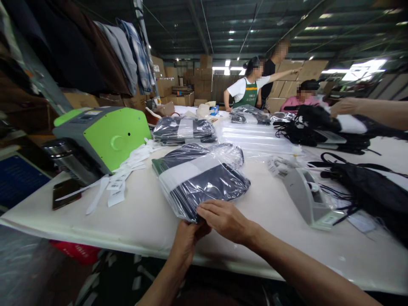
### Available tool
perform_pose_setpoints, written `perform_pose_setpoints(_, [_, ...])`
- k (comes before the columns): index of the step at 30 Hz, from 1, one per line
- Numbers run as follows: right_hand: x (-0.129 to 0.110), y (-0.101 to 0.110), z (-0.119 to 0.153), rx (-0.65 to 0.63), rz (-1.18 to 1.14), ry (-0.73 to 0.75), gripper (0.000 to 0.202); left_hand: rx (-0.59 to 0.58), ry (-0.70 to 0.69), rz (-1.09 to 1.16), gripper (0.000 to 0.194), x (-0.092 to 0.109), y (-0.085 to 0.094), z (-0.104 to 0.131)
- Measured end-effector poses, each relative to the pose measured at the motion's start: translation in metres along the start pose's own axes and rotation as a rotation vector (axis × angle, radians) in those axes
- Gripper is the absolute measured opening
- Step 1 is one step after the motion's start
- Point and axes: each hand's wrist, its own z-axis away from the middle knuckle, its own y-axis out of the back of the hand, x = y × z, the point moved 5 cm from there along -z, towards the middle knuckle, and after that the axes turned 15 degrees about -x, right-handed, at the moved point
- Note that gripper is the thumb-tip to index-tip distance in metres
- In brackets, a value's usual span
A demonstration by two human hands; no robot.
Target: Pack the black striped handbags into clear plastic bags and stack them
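A dark folded item in a clear plastic bag (207,180), with a white band across it, lies on the white table (140,221) in front of me. My left hand (188,238) grips the bag's near edge from below, its fingertips hidden beneath the plastic. On top of the same near corner rests my right hand (223,219), fingers together and pressed on the plastic. Behind this bag sits a stack of similar bagged items (185,129).
A green and grey machine (116,138), a steel flask (72,159), a phone (65,193) and paper strips (117,187) are at left. A tape dispenser (310,199) and black strapped items (366,187) lie right. Several people are beyond; another person's arm (372,111) reaches in.
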Motion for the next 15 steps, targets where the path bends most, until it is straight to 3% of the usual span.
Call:
perform_pose_setpoints(5, [-0.004,-0.013,0.015,0.036,-0.007,-0.001,0.026,0.016,0.074,-0.062,0.05,-0.005,0.015,0.011])
perform_pose_setpoints(10, [-0.005,-0.019,0.027,0.074,-0.035,-0.052,0.032,0.014,0.142,0.022,0.03,-0.005,0.018,0.008])
perform_pose_setpoints(15, [-0.006,-0.018,0.037,0.128,-0.049,-0.066,0.034,-0.18,0.211,0.093,0.033,0.01,0.008,0.017])
